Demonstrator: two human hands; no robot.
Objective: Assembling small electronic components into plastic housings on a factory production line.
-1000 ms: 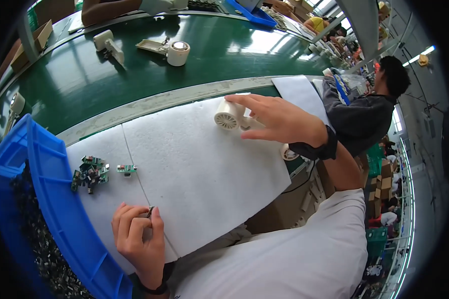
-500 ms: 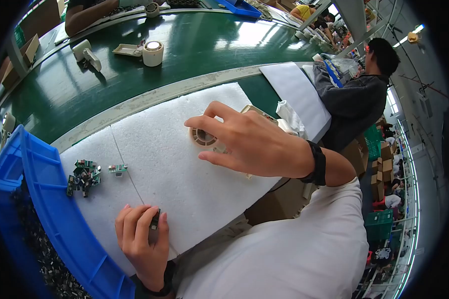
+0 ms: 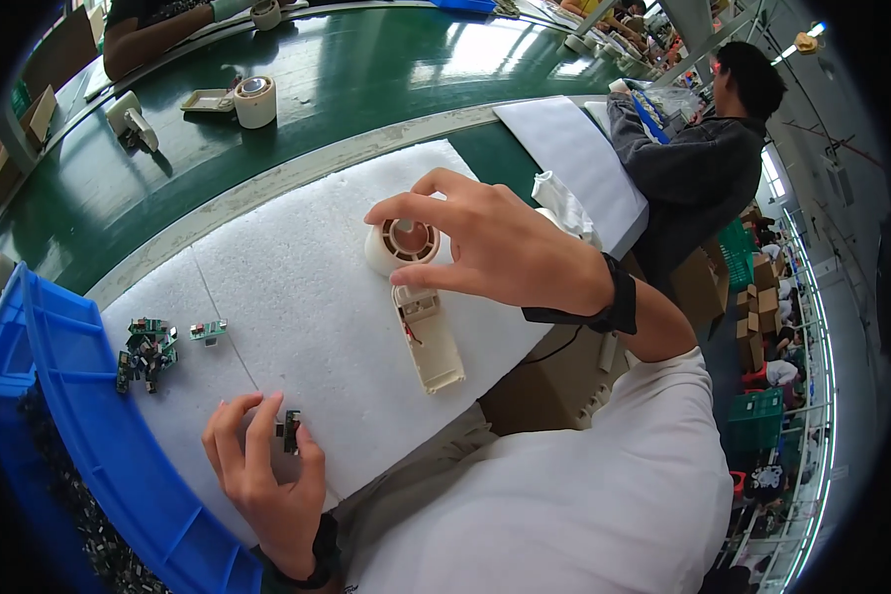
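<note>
Right hand (image 3: 505, 247): thumb and fingers curled around the round head of a cream fan shell (image 3: 414, 297), holding it at the rim; the open face with its ring shows between the fingertips.
Fan shell: its head is lifted slightly under the hand, while the long handle half runs down toward the person and lies on the foam sheet (image 3: 297, 287), open side up, with a red wire visible inside.
Left hand (image 3: 267, 475): fingers closed narrowly on a small dark part (image 3: 290, 432), pinched between thumb and forefinger, just above the near edge of the foam sheet.
Left of the left hand: a blue bin (image 3: 79, 396) with dark small parts in it, its rim touching the foam sheet.
Between the hands, toward the bin: a heap of green circuit boards (image 3: 147, 351) and one single board (image 3: 209, 330) just beside it.
Right of the right hand: a white cloth (image 3: 564, 203), partly hidden by the wrist, and a black wristband (image 3: 614, 302).
Beyond the foam sheet: a green belt (image 3: 366, 89) carrying a tape roll (image 3: 255, 101).
Far right: another person (image 3: 703, 168) in a dark top, seated at the belt.
</note>
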